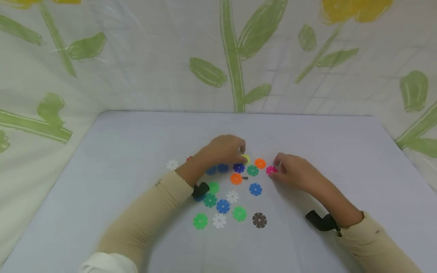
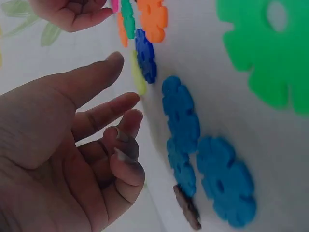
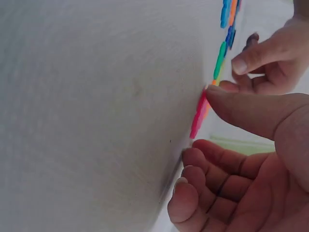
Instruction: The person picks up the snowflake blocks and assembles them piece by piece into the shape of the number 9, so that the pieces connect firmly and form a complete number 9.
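Note:
In the head view my left hand [image 1: 226, 149] hovers at the far side of a group of flat notched plastic discs, its thumb over a yellow disc [image 1: 246, 157]. The left wrist view shows its thumb and bent fingers apart, with nothing between them; a dark blue disc [image 2: 146, 56] lies just beyond. To the right, my right hand [image 1: 296, 171] is at a pink disc [image 1: 271, 170]. Its thumb is at one edge of that disc in the right wrist view, and the fingers [image 3: 219, 159] are spread near the opposite edge. The pink disc appears to lie flat on the table.
Orange [image 1: 260, 163], green [image 1: 252, 170], blue [image 1: 255, 189], white [image 1: 232, 196] and brown [image 1: 259, 220] discs lie scattered on the pale table [image 1: 143, 136]. My left forearm covers part of the group. A curtain with painted flowers [image 1: 146, 68] hangs behind the table.

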Available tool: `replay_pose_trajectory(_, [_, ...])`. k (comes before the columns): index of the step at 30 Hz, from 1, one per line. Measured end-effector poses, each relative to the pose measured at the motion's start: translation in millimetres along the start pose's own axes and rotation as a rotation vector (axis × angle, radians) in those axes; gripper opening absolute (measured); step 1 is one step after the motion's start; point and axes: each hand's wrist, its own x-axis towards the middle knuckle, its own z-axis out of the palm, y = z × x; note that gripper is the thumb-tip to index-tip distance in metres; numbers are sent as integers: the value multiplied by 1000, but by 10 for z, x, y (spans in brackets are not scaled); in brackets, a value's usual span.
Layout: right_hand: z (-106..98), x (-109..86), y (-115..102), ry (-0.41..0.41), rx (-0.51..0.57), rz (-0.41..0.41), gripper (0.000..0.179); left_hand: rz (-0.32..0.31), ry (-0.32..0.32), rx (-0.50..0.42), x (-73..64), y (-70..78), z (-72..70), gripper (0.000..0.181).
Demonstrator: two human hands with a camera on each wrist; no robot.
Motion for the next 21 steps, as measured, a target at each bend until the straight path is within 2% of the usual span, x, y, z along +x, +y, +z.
replay_pose_trajectory(4, [12,40,-1,-28,26,23,32,-28,-32,-22,91,51,21,36])
replay_pose_trajectory(8, [17,62,-8,-43,23,34,32,-56,-32,-51,112,78,13,36])
replay_pose_trajectory(12, [17,75,-9,-52,28,33,32,-52,-21,-92,122,88,31,34])
replay_pose_trajectory(16, [15,85,-3,-37,38,13,32,-1,22,-144,87,93,64,24])
replay_pose_trajectory(21, [-2,69,-12,29,62,-49,23,109,102,-214,-78,78,7,15])
